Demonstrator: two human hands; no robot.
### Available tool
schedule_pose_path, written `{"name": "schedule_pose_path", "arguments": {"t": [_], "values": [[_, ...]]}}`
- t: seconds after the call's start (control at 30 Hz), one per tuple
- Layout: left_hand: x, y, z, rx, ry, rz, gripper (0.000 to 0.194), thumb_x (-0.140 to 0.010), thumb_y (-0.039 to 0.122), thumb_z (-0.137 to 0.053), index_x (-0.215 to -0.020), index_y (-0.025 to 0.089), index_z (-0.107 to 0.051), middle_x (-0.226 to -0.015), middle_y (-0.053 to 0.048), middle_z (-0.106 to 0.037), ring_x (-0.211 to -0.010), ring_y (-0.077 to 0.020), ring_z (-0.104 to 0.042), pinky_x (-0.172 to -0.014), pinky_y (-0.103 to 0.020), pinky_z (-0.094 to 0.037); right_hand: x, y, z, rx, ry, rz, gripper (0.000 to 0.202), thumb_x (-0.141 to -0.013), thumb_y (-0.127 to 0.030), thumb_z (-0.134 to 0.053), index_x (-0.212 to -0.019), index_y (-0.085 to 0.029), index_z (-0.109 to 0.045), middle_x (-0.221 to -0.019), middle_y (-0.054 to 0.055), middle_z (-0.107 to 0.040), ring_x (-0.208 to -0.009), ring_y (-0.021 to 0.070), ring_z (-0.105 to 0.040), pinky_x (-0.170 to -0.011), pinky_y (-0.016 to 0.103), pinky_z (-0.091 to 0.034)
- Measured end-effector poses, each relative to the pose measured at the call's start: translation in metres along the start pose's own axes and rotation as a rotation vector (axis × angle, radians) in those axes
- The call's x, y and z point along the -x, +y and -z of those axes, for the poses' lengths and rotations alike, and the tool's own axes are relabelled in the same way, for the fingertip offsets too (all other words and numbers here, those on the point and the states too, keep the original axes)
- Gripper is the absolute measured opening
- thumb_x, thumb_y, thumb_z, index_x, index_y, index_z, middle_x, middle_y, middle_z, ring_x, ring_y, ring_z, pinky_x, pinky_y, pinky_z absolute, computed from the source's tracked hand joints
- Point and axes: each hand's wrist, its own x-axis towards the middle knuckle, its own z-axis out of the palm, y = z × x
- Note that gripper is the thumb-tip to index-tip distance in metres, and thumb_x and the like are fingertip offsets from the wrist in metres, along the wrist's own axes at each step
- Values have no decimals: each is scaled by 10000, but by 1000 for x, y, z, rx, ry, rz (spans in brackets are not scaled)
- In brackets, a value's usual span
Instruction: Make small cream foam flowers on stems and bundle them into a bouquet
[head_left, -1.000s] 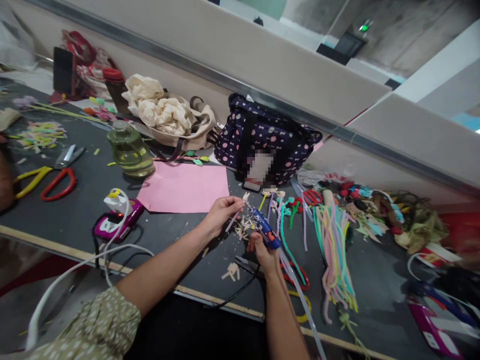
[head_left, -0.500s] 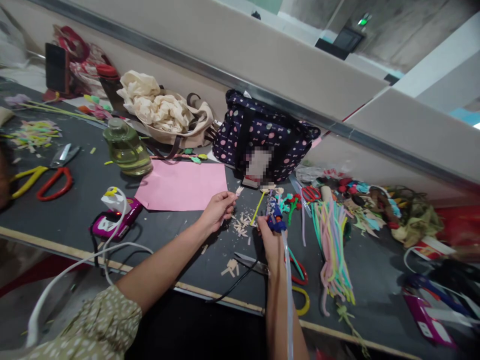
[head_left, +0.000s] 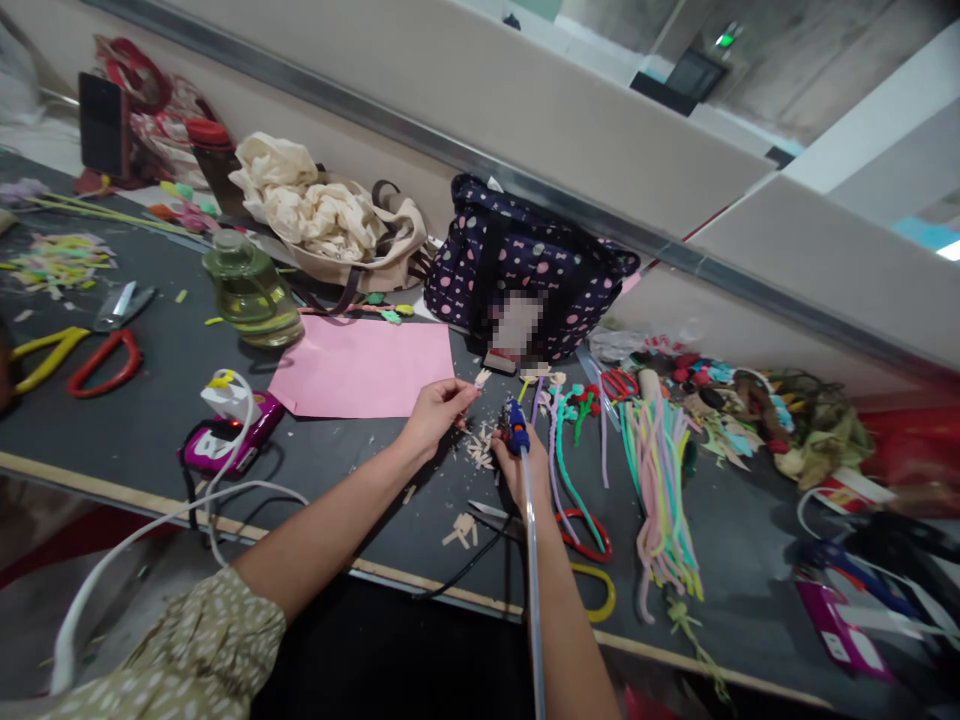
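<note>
My left hand (head_left: 435, 415) pinches a small pale piece (head_left: 482, 378) between thumb and fingertips, above the dark table. Close by on the right, my right hand (head_left: 516, 472) is wrapped round a blue hot glue gun (head_left: 517, 428). A long clear glue stick (head_left: 532, 550) runs back from it over my forearm. The gun's nozzle points away from me and is hard to make out. Below and between the hands lie pale cut scraps (head_left: 480, 450). Scissors (head_left: 486, 512) lie partly under my right forearm. Purple and teal fuzzy stems (head_left: 570, 470) lie to the right of that hand.
Pink paper (head_left: 367, 370) lies left of my hands, near a bottle of yellowish liquid (head_left: 251, 290) and a purple power strip (head_left: 232, 440). Behind stands a dark patterned bag (head_left: 525, 260). A bundle of pastel stems (head_left: 660, 490) is at right. Large scissors (head_left: 105, 360) lie far left.
My right hand has moved left with the glue gun, nearer my left hand. The left hand still pinches the pale piece and has shifted slightly right.
</note>
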Motion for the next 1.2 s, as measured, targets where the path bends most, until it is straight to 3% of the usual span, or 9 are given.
{"name": "schedule_pose_path", "arguments": {"t": [0.17, 0.3, 0.6, 0.7, 0.93, 1.07, 1.2], "values": [[1, 2, 0, 19, 19, 4, 358, -632, 447, -753, -764, 133, -641, -600, 27, -508, -517, -74, -446, -461, -190, -398, 0, -1, 0, 67, 32, 13, 201, -746, -404, -576, -796, -212, -547, -662, -2, -594, -605, 170, -562, -620, 285, -451], [1, 5, 0, 16, 22, 11, 339, -634, 442, -750, -732, 139, -634, -592, 27, -512, -532, -81, -456, -475, -193, -397, 0, -1, 3, 32, 64, 3, 217, -743, -421, -586, -795, -215, -540, -654, -12, -589, -600, 165, -554, -616, 280, -440], [2, 8, 0, 4, 58, -3, 309, -620, 415, -766, -720, 140, -666, -614, 25, -534, -540, -66, -437, -511, -187, -359, 1, 3, 1, 4, -53, -5, 199, -687, -334, -632, -846, -235, -565, -747, -8, -650, -633, 170, -586, -592, 267, -431], [3, 10, -2, 3, 64, 3, 314, -607, 414, -776, -707, 137, -668, -574, 30, -520, -510, -60, -404, -489, -188, -315, 3, 0, 2, 67, -68, 7, 156, -723, -333, -603, -840, -239, -560, -726, -12, -635, -637, 177, -583, -590, 268, -418], [4, 8, -4, 6, 55, 13, 317, -595, 401, -791, -699, 129, -667, -569, 21, -537, -509, -61, -381, -474, -193, -270, 0, 2, 6, -87, 91, 22, 216, -747, -389, -597, -856, -206, -561, -741, 6, -632, -653, 168, -573, -640, 279, -436], [3, 10, -4, 15, 73, 21, 307, -591, 393, -794, -693, 133, -665, -583, 21, -541, -516, -62, -385, -474, -194, -269, 0, 4, 6, -49, -8, -1, 184, -727, -369, -599, -837, -232, -548, -702, -13, -615, -628, 173, -566, -609, 275, -420], [3, 13, -4, 31, 78, 10, 302, -589, 391, -795, -676, 136, -659, -579, 25, -541, -512, -62, -386, -478, -197, -271, 3, 3, 4, 158, -81, 29, 185, -711, -308, -587, -866, -245, -508, -701, -12, -594, -627, 193, -571, -578, 266, -387]]}}
